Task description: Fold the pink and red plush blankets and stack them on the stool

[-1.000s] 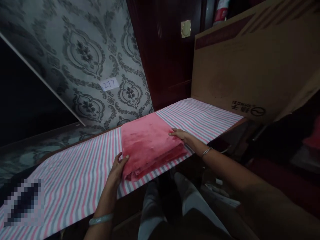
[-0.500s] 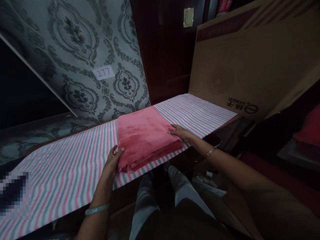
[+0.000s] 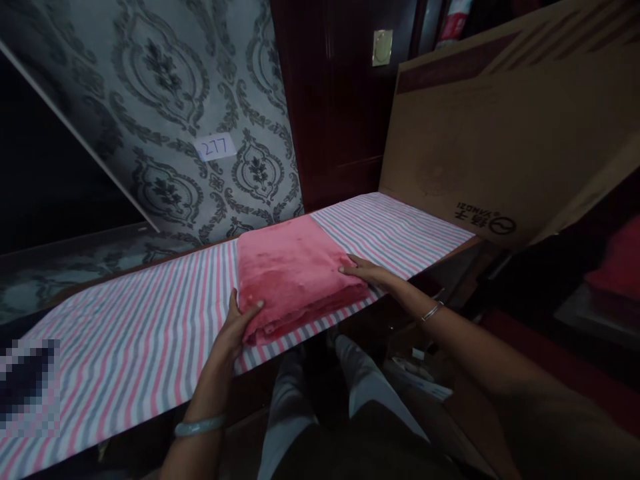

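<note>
A folded pink plush blanket (image 3: 295, 260) lies on a striped cloth (image 3: 150, 327), its layered edge facing me. My left hand (image 3: 239, 323) is at its near left corner, thumb on top and the other fingers along the side, partly hidden. At the right edge, my right hand (image 3: 367, 272) has its thumb on the top layer, with fingers around the side. Both hands grip the blanket's edges, which rests flat on the cloth.
A large cardboard box (image 3: 500, 127) stands at the right end of the striped surface. Patterned wallpaper (image 3: 165, 73) with a paper label (image 3: 216, 147) and a dark red door (image 3: 340, 100) are behind. A dark panel (image 3: 45, 160) stands at left.
My left thumb has slid further onto the blanket's near left corner. My right hand stays at the right edge. The view has shifted slightly.
</note>
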Tool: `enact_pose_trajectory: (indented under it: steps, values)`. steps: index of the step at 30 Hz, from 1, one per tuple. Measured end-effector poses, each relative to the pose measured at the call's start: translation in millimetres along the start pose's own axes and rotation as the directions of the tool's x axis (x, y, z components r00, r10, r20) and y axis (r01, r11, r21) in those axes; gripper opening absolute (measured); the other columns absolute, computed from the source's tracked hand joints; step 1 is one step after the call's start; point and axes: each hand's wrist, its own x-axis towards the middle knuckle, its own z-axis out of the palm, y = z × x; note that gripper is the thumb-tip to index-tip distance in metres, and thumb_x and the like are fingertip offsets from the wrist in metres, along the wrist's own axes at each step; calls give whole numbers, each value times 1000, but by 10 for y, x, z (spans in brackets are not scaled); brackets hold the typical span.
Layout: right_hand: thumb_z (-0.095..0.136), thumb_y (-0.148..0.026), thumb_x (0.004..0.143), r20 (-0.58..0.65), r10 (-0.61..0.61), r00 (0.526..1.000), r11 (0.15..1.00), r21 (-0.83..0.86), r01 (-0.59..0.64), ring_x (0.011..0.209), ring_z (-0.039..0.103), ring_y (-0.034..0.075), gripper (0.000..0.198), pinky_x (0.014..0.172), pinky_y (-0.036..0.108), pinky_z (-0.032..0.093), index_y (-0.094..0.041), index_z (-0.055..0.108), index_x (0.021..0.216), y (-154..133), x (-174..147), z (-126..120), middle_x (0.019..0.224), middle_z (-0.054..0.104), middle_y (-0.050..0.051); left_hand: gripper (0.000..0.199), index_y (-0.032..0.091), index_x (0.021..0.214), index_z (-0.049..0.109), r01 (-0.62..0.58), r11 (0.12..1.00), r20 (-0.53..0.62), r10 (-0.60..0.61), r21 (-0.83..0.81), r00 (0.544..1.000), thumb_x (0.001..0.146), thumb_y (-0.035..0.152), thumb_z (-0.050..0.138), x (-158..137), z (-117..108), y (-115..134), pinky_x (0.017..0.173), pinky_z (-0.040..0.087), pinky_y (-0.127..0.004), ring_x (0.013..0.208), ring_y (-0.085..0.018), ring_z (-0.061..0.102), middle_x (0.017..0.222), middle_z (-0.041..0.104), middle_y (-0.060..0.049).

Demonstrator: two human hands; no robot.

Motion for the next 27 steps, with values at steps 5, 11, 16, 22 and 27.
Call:
enact_pose_trajectory:
  steps: [5, 11, 16, 22, 27]
  values:
    - [77, -38, 70, 74, -62, 995, 971, 233, 43, 129, 56, 28, 82, 107, 39, 47, -23, 49, 146, -283, -173, 252, 141, 61, 7, 113, 26, 159, 17, -8, 1000, -2, 8, -7, 1000, 70, 29, 85, 25, -164, 267, 81, 61, -36, 91, -22, 73, 122, 70, -12]
    - [79, -40, 72, 131, -41, 991, 876, 482, -27, 120, 63, 28, 108, 91, 42, 58, -35, 16, 159, -260, -632, 1017, 155, 46, 6, 79, 25, 141, 52, -162, 967, -203, 202, 198, 958, 67, 20, 78, 132, -931, 569, 61, 59, -28, 71, -17, 70, 110, 70, -9]
    - [77, -40, 76, 60, -155, 986, 885, 452, 112, 145, 38, 23, 108, 120, 42, 32, -33, 12, 161, -10, -795, 1482, 163, 32, 4, 58, 18, 128, 61, -397, 583, -168, 686, 709, 708, 77, 43, 70, -303, -1013, 24, 99, 50, -52, 112, -35, 62, 128, 62, -18]
    - [79, -44, 76, 13, -176, 984, 867, 475, 149, 147, 35, 24, 103, 120, 44, 31, -34, 19, 160, -97, -753, 1509, 162, 33, 3, 73, 27, 147, 41, -733, -265, 617, 744, 627, 259, 81, 33, 71, -793, -166, -643, 120, 20, -56, 142, -35, 39, 149, 49, -16]
    - [79, -53, 74, 78, -153, 985, 819, 568, 82, 136, 50, 27, 109, 112, 46, 43, -33, 15, 160, -94, -749, 1418, 157, 42, 6, 61, 17, 143, 44, -540, -294, 500, 818, 788, 284, 84, 16, 56, -564, 186, -734, 99, 41, -49, 113, -32, 57, 128, 60, -19]
